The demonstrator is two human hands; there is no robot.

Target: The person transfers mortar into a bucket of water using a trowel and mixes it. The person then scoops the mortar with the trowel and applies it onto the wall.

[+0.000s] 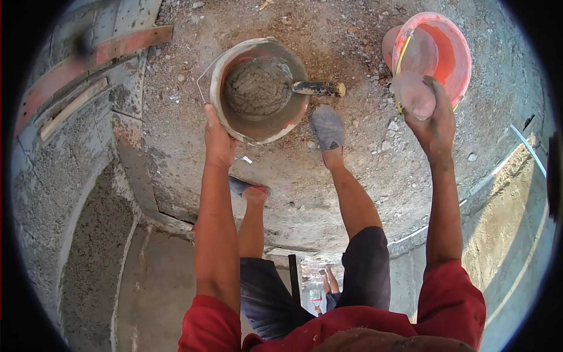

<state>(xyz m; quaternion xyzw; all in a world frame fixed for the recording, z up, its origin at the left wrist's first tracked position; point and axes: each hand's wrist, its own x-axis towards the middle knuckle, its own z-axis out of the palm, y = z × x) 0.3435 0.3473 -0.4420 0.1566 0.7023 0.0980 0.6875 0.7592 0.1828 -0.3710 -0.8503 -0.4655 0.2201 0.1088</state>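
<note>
A bucket of wet grey mortar (258,88) stands on the ground, its rim (252,141) crusted with cement. My left hand (220,139) is closed on the near left side of this bucket; some fingers are hidden. Inside rests a tool with a dark, worn handle (319,88) that sticks out over the right rim; its head is sunk in the mortar or hidden. My right hand (437,120) grips a cloudy, pinkish plastic cup (415,97), held tilted at the near edge of a red bucket (460,56). The red bucket has a yellow handle, and its contents are hard to make out.
Loose stones and dirt cover the ground (363,35) around both buckets. My feet (328,128) stand near the mortar bucket. Boards (76,108) and a concrete wall line the left. Below, another person's legs (332,280) show between mine. A pale bar (528,149) lies at right.
</note>
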